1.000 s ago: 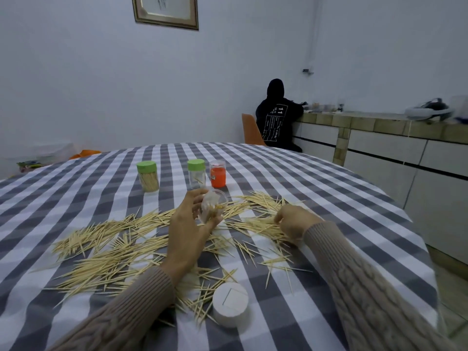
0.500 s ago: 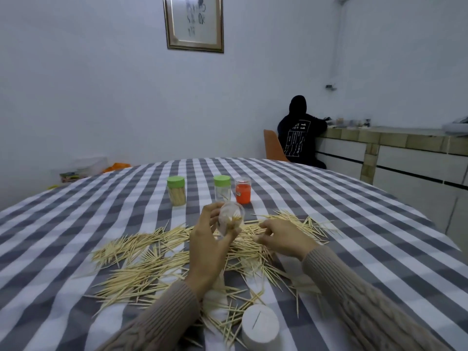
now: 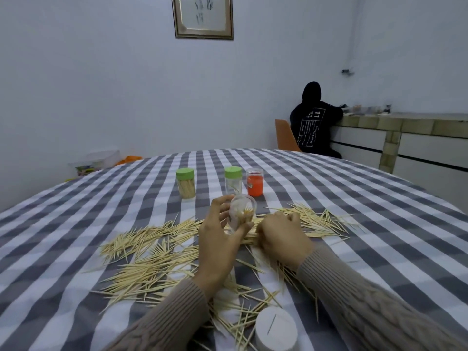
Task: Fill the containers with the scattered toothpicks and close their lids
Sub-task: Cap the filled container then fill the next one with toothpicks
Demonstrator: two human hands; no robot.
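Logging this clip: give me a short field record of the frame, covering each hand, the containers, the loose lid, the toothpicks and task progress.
left hand: grips a clear open container, tilted, a few toothpicks inside
right hand: curled over toothpicks beside the container's mouth
green-lidded jar, left: closed, full of toothpicks
green-lidded jar, right: closed, looks nearly empty
orange container: upright, contents unclear
white lid: loose on the tablecloth, near edge
scattered toothpicks: many loose
progress: filling underway, far from done

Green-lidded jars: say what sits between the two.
Only bare checked tablecloth between the toothpick-filled green-lidded jar and the near-empty green-lidded jar, head view.
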